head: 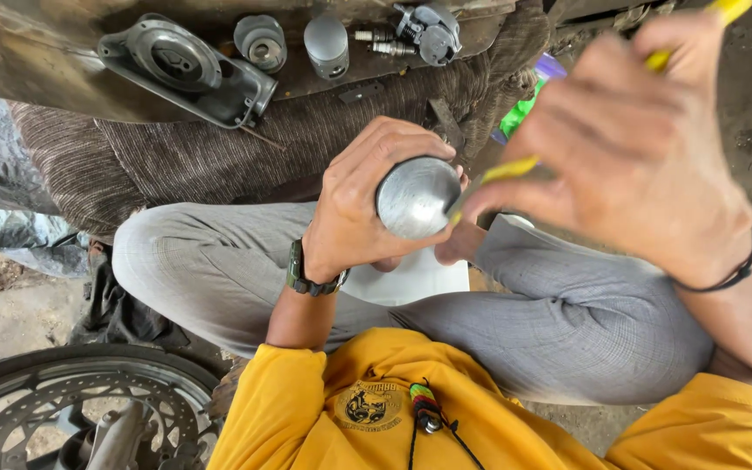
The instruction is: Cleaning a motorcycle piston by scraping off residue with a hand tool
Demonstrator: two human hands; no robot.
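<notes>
Left hand point(354, 204) is wrapped tight around a round grey metal piston point(416, 197), its flat scuffed crown turned up toward the camera, held out above the lap. Fingers curl over the top edge, thumb tucked underneath. A dark watch with a green-edged strap point(305, 271) sits on that wrist.

Right hand point(633, 148) is up close to the lens and a bit blurred, clenched on a thin yellow-handled tool point(515, 167). The tool's low end meets the right rim of the piston crown; its far end pokes out past the knuckles at the top of the frame. A thin black cord bracelet point(735, 271) rings that wrist.

Below the hands, crossed legs in grey checked trousers point(559, 305), with a white flat object point(419, 277) resting between them just under the piston. Nearest the camera, a yellow shirt point(480, 418) with a beaded cord hanging at the chest.

Further out, a brown striped cloth point(219, 152) drapes down from a dark surface where parts are laid out: a grey metal engine cover point(186, 70) on the left, a small round metal ring part point(260, 42), a second grey cylinder point(326, 43), and a small carburettor-like assembly point(424, 33). Bottom left, a wheel with a brake disc point(80, 405) lies on the ground.
</notes>
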